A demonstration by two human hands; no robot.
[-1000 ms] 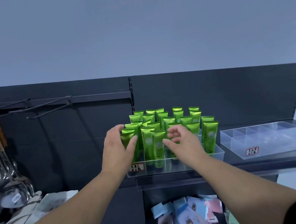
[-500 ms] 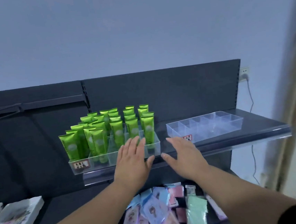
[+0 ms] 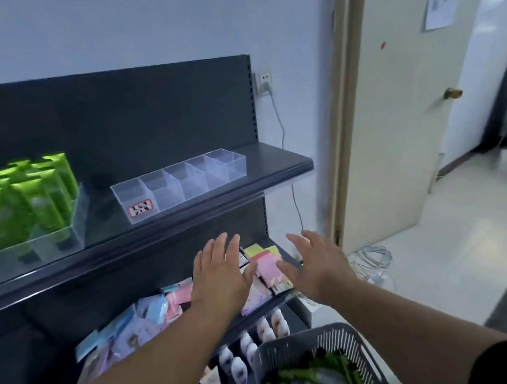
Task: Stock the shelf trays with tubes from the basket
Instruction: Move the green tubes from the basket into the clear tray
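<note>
A clear tray point(image 3: 73, 232) packed with upright green tubes point(image 3: 42, 196) stands at the left of the top shelf point(image 3: 277, 164). To its right sits a second clear tray point(image 3: 183, 183) with bare compartments and a red label. A grey slotted basket point(image 3: 337, 337) holding green tubes point(image 3: 297, 375) sits at the bottom right. My left hand point(image 3: 221, 275) and my right hand point(image 3: 319, 263) hover with straight spread fingers in front of the lower shelf, above the basket, holding nothing.
Pastel packets point(image 3: 152, 313) lie scattered on the lower shelf, with pink and yellow pads point(image 3: 266, 257) at its right end. White bottles point(image 3: 240, 360) line the shelf beneath. An open door point(image 3: 407, 99) and loose cables point(image 3: 373, 256) on the floor lie to the right.
The view swung right and down, bringing the basket and door into sight. Both hands left the full tube tray and dropped below the top shelf, staying spread.
</note>
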